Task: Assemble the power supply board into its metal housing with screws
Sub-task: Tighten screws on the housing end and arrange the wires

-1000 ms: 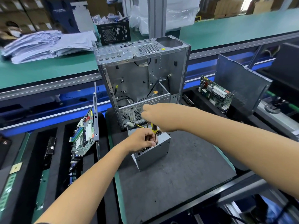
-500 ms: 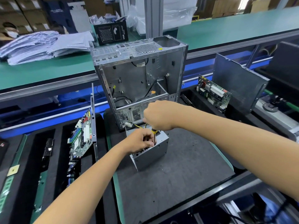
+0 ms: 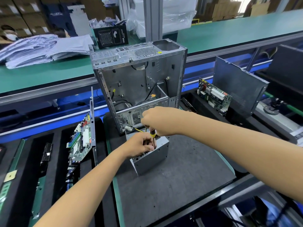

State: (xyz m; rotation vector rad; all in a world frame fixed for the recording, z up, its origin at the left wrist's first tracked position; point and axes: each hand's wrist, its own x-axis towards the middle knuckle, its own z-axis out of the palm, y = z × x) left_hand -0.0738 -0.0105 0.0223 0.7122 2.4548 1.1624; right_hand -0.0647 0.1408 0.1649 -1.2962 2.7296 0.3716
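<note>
Grey sheet-metal housing (image 3: 151,154), boxy and perforated, sits on a dark mat under my fingers. My right hand (image 3: 157,122) grips a yellow-and-black screwdriver (image 3: 153,136) upright; my left hand (image 3: 141,145), fingers curled, steadies its shaft. I judge a screw is being driven; next needs steady downward turning.

Right hand (image 3: 157,120) grips a screwdriver (image 3: 153,136) straight down into the metal housing (image 3: 152,156), left hand (image 3: 141,145) curled on its top edge, open PC case (image 3: 139,76) just behind.
</note>
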